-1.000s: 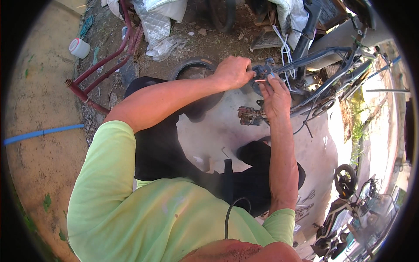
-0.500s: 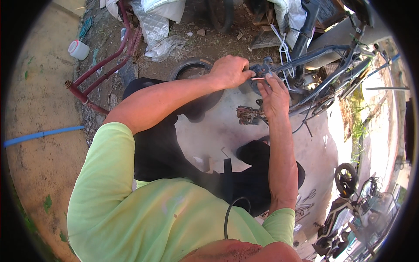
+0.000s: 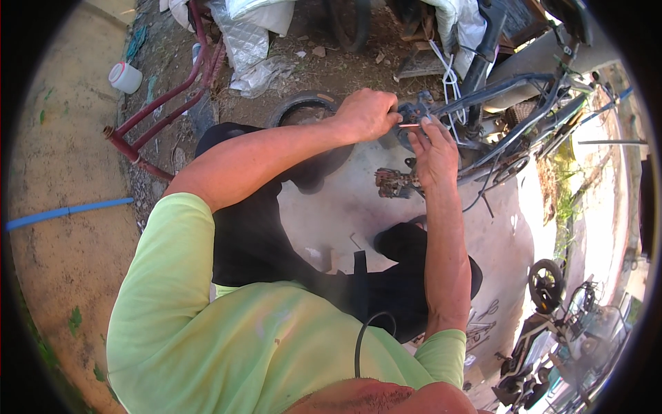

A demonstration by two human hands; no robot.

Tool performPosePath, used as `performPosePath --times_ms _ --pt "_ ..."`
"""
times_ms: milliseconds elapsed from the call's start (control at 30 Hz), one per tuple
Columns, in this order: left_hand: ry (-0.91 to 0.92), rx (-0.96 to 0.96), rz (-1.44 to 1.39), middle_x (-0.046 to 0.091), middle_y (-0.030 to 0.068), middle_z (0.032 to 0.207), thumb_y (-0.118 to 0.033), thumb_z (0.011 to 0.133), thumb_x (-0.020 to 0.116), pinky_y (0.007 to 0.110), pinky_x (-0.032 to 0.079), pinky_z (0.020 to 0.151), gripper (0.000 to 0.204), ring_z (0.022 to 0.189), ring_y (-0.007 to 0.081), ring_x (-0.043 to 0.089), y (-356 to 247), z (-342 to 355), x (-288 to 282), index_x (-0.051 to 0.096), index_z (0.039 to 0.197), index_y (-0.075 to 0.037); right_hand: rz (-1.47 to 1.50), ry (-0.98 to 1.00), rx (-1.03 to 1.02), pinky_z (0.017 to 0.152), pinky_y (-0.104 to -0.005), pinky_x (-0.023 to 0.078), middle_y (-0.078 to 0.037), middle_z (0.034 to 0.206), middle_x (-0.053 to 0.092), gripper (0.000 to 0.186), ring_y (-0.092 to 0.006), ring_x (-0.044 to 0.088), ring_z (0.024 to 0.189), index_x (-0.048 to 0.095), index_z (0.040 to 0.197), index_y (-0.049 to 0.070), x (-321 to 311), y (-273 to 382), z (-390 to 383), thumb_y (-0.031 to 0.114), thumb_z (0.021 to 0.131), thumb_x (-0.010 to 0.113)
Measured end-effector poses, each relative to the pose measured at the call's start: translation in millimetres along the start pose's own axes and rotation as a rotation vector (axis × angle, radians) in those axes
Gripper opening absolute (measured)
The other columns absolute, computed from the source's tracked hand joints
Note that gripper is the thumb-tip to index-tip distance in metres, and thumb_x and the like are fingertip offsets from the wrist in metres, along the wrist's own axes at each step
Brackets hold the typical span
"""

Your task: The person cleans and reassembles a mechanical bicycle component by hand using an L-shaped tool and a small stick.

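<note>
My left hand [image 3: 367,114] is closed in a fist-like grip beside the dark metal frame; whatever is inside its fingers is hidden. Facing it, my right hand [image 3: 436,150] pinches a thin pinkish rod [image 3: 409,125] between thumb and fingers. The rod's free end points toward the left fingertips; I cannot tell whether they touch it. Just behind both hands is the dark end of a vehicle frame [image 3: 507,88] with tubes and cables. A rusty metal bracket-like part [image 3: 393,182] lies below, left of my right wrist.
A black tyre [image 3: 286,110] lies left of my hands. Farther left stands a dark red tube frame [image 3: 155,119], with a white tub [image 3: 125,78] beyond. A small bent rod [image 3: 355,241] and several hand tools [image 3: 483,323] lie on the concrete. A parked motorbike [image 3: 552,345] is lower right.
Both hands hold nearly the same place and grip. The thin rod shows only a very slight shift between the fingers.
</note>
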State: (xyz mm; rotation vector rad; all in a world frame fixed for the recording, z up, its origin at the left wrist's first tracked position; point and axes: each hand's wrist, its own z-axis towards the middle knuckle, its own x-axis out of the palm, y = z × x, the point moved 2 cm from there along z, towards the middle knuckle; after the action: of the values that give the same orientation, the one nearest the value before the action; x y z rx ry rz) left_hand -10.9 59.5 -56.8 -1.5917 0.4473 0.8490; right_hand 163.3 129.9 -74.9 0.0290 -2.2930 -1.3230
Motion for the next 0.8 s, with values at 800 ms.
performPosePath --times_ms 800 --pt "0.093 -0.036 0.069 0.072 0.0200 0.090 -0.036 0.095 0.066 0.053 0.052 0.081 0.032 0.093 0.0421 0.069 2 2 2 0.072 0.096 -0.005 -0.009 -0.007 -0.012 0.084 -0.0318 0.056 -0.008 0.109 0.068 0.045 -0.0163 0.066 0.095 0.055 0.134 -0.007 4 3 -4 0.012 0.096 0.071"
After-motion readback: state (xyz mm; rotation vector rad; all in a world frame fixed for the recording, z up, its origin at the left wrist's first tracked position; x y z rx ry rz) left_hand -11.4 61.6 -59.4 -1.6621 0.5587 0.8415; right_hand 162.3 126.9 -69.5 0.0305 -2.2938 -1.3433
